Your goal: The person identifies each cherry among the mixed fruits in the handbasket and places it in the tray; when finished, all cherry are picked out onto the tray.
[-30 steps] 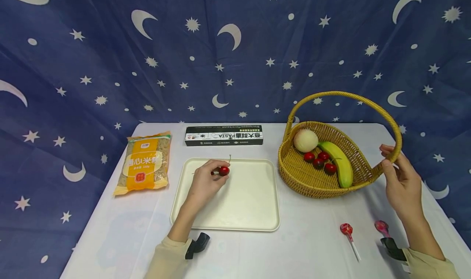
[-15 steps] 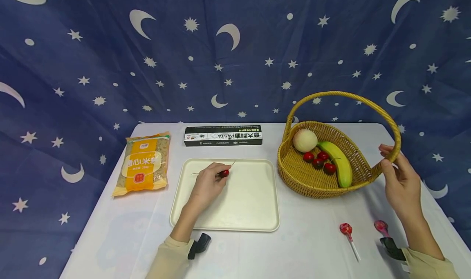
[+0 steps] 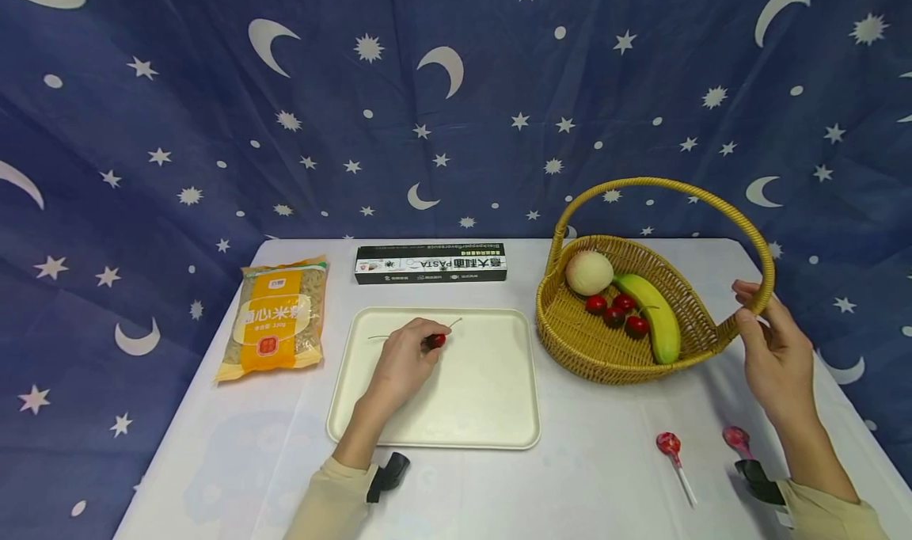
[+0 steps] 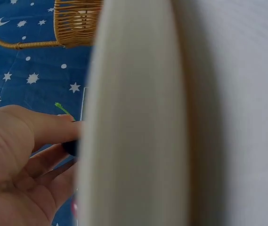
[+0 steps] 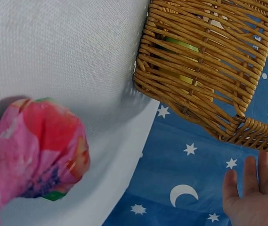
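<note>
Above the cream tray (image 3: 484, 382), my left hand (image 3: 404, 362) pinches a dark red cherry (image 3: 437, 340) between thumb and fingers. One stem shows right of the fingers and another pokes out to the left; whatever is on that left stem is hidden. The left wrist view has the tray's edge (image 4: 138, 117) blocking much of the hand's work. My right hand (image 3: 780, 358) holds the wicker basket (image 3: 598, 372) at the right foot of its arched handle. Inside the basket lie a pale round fruit (image 3: 589, 273), a banana (image 3: 657, 318) and several cherries (image 3: 614, 316).
Two wrapped lollipops lie near the right forearm: a red lollipop (image 3: 670, 445) and a pink lollipop (image 3: 737, 439). Behind the tray is a black pasta box (image 3: 431, 264). To its left lies an orange food bag (image 3: 274, 318). A blue starry cloth (image 3: 456, 112) hangs behind the table.
My left hand has sunk slightly toward the tray with the cherry, whose stem has tipped from upright to the right. The right hand and basket stay put.
</note>
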The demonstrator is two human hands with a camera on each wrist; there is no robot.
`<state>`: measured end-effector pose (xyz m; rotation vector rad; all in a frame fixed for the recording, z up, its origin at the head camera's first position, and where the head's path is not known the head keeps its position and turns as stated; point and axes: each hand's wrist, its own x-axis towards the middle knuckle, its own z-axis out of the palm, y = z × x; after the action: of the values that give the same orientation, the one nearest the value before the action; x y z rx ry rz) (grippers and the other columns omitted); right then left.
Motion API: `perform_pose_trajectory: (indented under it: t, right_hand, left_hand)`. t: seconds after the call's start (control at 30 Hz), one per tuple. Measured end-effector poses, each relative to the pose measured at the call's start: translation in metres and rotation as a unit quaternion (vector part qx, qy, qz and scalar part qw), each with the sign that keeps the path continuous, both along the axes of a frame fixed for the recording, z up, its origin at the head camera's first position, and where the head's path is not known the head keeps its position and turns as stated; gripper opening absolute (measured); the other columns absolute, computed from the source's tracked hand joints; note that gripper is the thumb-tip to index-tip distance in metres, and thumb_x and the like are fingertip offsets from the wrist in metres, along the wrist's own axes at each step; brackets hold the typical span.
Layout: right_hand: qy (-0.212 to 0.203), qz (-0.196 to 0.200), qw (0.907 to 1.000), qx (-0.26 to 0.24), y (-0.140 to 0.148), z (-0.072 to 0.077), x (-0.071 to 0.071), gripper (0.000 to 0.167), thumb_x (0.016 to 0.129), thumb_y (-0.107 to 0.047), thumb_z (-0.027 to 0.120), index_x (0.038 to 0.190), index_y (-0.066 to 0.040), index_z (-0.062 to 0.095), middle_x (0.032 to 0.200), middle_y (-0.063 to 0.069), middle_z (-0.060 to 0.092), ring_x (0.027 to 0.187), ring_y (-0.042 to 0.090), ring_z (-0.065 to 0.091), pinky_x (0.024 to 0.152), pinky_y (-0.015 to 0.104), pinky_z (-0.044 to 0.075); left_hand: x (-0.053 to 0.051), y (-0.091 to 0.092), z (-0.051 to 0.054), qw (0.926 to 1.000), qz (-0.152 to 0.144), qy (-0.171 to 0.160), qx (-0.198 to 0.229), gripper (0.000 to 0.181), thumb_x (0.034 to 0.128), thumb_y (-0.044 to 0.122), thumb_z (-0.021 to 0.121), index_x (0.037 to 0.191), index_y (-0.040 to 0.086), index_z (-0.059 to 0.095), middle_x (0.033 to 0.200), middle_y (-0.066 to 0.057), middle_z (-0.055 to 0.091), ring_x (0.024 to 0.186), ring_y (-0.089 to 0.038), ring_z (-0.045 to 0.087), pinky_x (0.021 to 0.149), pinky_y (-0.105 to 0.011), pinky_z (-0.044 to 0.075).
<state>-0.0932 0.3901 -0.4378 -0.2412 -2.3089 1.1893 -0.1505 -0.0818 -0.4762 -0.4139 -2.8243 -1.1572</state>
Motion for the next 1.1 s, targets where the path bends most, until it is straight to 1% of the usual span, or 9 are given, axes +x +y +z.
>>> perform_pose_trajectory:
  t: [0.17,0.4,0.6,0.73,0.87,1.1]
  right_hand:
    - [0.001,-0.001,1.0,0.0,-0.0003,0.0003,0.0006,0.04,0.112,-0.016,0.054,0.152,-0.014,0.059,0.146,-0.022,0.061,0.13,-0.011,0.053,0.103,-0.001,0.043]
    - [0.0,-0.003,1.0,0.002,-0.0007,0.0008,0.0007,0.04,0.112,-0.017,0.054,0.152,-0.014,0.059,0.146,-0.022,0.061,0.13,-0.012,0.053,0.103,-0.001,0.043]
    - [0.003,0.0,1.0,-0.001,-0.0003,0.0006,0.0001,0.04,0.112,-0.015,0.054,0.152,-0.014,0.059,0.145,-0.022,0.061,0.13,-0.011,0.053,0.104,-0.001,0.043]
    - [0.004,0.001,1.0,-0.003,-0.0003,0.0004,0.0001,0.04,0.112,-0.015,0.054,0.152,-0.013,0.059,0.146,-0.021,0.061,0.131,-0.011,0.053,0.104,0.0,0.043]
    - [0.003,0.0,1.0,-0.004,-0.0001,0.0004,-0.0003,0.04,0.112,-0.015,0.054,0.152,-0.013,0.059,0.145,-0.021,0.061,0.13,-0.011,0.053,0.105,0.0,0.042]
    - [0.003,-0.002,1.0,-0.004,-0.0008,0.0011,0.0004,0.04,0.112,-0.015,0.054,0.151,-0.014,0.06,0.145,-0.022,0.062,0.13,-0.011,0.054,0.105,0.0,0.043]
  left_hand:
    - [-0.0002,0.0007,-0.0025,0.9998,0.001,0.01,-0.018,0.031,0.0909,-0.002,0.079,0.12,0.009,0.079,0.118,-0.009,0.078,0.098,-0.022,0.073,0.089,-0.038,0.061]
    - [-0.0008,0.0005,-0.004,0.9998,0.004,0.012,-0.018,0.034,0.0888,-0.005,0.079,0.12,0.008,0.078,0.119,-0.009,0.078,0.097,-0.021,0.072,0.086,-0.037,0.061]
    - [-0.0004,0.0016,-0.0043,0.9996,0.004,0.013,-0.026,0.037,0.086,-0.005,0.081,0.12,0.009,0.078,0.12,-0.01,0.078,0.106,-0.025,0.075,0.095,-0.042,0.062]
    - [0.0007,0.0023,-0.0037,0.9991,0.0,0.011,-0.04,0.04,0.0846,-0.002,0.084,0.122,0.009,0.077,0.122,-0.011,0.077,0.109,-0.026,0.075,0.098,-0.043,0.062]
    - [0.0013,0.0028,-0.0023,0.9987,-0.002,0.018,-0.048,0.04,0.0842,0.002,0.087,0.123,0.009,0.077,0.123,-0.012,0.077,0.117,-0.028,0.075,0.102,-0.044,0.061]
    - [0.0013,0.0026,-0.0003,0.9987,-0.007,0.017,-0.047,0.046,0.0813,0.001,0.088,0.124,0.009,0.076,0.124,-0.011,0.076,0.117,-0.028,0.074,0.103,-0.044,0.06]
